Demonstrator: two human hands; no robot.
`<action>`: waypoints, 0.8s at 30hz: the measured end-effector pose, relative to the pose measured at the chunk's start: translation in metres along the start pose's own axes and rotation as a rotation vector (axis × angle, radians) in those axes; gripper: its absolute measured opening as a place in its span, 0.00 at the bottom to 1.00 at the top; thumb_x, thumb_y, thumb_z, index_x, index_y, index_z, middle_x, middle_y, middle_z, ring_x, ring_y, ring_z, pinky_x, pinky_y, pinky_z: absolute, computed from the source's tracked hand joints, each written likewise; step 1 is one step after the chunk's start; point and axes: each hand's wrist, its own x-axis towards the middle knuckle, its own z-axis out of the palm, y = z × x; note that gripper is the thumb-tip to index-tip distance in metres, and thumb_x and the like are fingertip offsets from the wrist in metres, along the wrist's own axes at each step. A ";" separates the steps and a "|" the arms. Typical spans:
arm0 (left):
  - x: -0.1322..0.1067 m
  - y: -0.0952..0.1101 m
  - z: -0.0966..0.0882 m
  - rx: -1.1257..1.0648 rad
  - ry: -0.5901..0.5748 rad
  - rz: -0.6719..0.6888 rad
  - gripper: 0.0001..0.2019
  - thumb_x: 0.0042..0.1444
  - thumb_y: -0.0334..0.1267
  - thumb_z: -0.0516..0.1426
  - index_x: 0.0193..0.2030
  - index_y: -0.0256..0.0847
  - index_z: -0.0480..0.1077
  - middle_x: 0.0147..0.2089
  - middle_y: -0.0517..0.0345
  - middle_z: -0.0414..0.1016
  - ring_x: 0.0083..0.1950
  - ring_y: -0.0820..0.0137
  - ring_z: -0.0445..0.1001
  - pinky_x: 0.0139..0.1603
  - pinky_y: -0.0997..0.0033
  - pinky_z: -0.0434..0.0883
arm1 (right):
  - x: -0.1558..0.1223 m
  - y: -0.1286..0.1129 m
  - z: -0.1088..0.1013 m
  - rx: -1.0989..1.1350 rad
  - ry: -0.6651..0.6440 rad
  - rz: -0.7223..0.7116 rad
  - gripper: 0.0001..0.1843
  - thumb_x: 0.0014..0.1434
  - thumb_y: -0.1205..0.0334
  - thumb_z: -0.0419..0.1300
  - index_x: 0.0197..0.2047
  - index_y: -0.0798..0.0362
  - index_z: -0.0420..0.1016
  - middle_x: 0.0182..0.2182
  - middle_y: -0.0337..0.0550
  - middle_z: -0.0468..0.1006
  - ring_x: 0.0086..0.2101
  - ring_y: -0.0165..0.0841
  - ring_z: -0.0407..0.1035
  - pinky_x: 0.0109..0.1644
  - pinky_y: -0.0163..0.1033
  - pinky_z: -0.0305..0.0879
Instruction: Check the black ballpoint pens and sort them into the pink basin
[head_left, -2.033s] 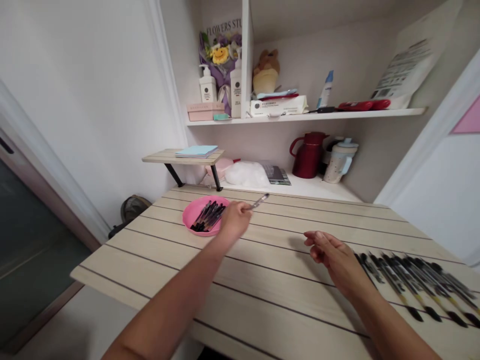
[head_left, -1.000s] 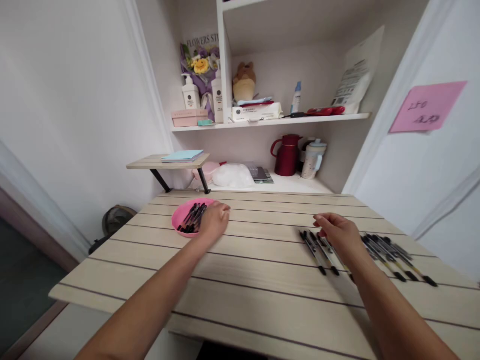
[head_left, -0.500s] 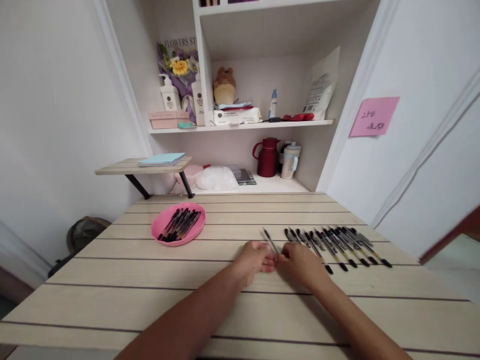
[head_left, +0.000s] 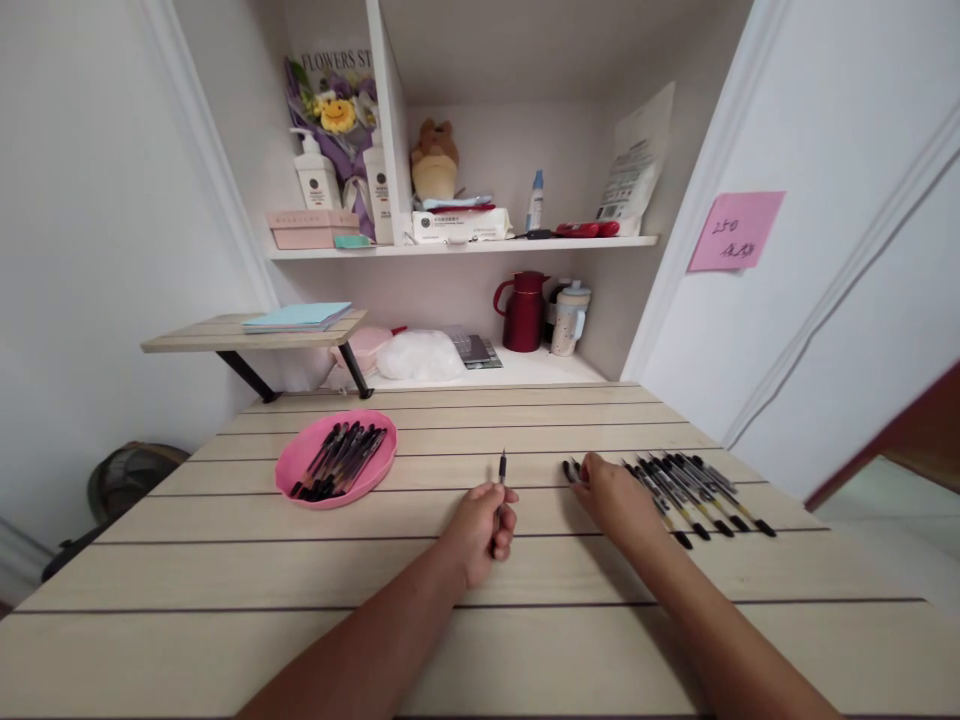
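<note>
My left hand (head_left: 484, 525) is closed around a pen (head_left: 502, 468), held nearly upright with its black grip and thin tip pointing up. My right hand (head_left: 611, 495) has its thumb and fingers pinched together at the left end of a row of pens (head_left: 694, 490). Two black pen ends (head_left: 570, 470) show beside its fingertips, and the hand covers part of the row. The pens lie slanted side by side on the wooden table, several with black caps at their near ends. Further left, a pink dish (head_left: 296, 470) holds a pile of dark pens (head_left: 345, 460).
A small raised shelf (head_left: 202, 335) with blue paper (head_left: 300, 316) stands at the table's back left. Behind the table are a red jug (head_left: 525, 312), a patterned cup (head_left: 570, 320) and a white plastic bag (head_left: 420, 357). A pink note (head_left: 736, 230) hangs on the right wall.
My hands have moved apart. The left has drawn back left with the pen, now more upright; the right has moved up and right onto the row. The view has shifted slightly.
</note>
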 end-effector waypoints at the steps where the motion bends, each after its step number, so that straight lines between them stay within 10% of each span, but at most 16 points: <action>1: 0.000 -0.001 0.000 0.012 -0.005 0.009 0.13 0.52 0.47 0.51 0.35 0.39 0.60 0.19 0.68 0.59 0.13 0.84 0.49 0.15 0.82 0.44 | -0.001 -0.003 0.003 -0.027 -0.013 -0.013 0.09 0.54 0.61 0.54 0.38 0.55 0.66 0.31 0.51 0.76 0.33 0.39 0.71 0.31 0.37 0.56; 9: -0.002 -0.003 0.003 0.114 -0.036 0.062 0.13 0.52 0.48 0.49 0.35 0.39 0.60 0.19 0.68 0.59 0.12 0.83 0.50 0.13 0.81 0.45 | -0.005 0.000 -0.001 0.042 -0.018 -0.024 0.08 0.53 0.68 0.51 0.36 0.56 0.68 0.30 0.52 0.76 0.31 0.38 0.71 0.30 0.37 0.57; 17: -0.005 -0.008 0.007 0.290 -0.131 0.130 0.13 0.52 0.47 0.49 0.34 0.37 0.63 0.16 0.69 0.59 0.10 0.84 0.48 0.12 0.80 0.42 | 0.008 -0.011 -0.022 1.346 -0.080 0.090 0.16 0.44 0.52 0.61 0.30 0.56 0.73 0.15 0.35 0.66 0.17 0.25 0.57 0.20 0.32 0.50; 24: -0.006 -0.007 0.007 0.288 -0.121 0.136 0.16 0.51 0.49 0.50 0.34 0.37 0.64 0.16 0.69 0.60 0.10 0.84 0.48 0.12 0.80 0.42 | 0.008 -0.035 -0.012 1.638 -0.107 0.123 0.17 0.37 0.54 0.67 0.30 0.56 0.73 0.18 0.34 0.67 0.16 0.22 0.55 0.18 0.30 0.48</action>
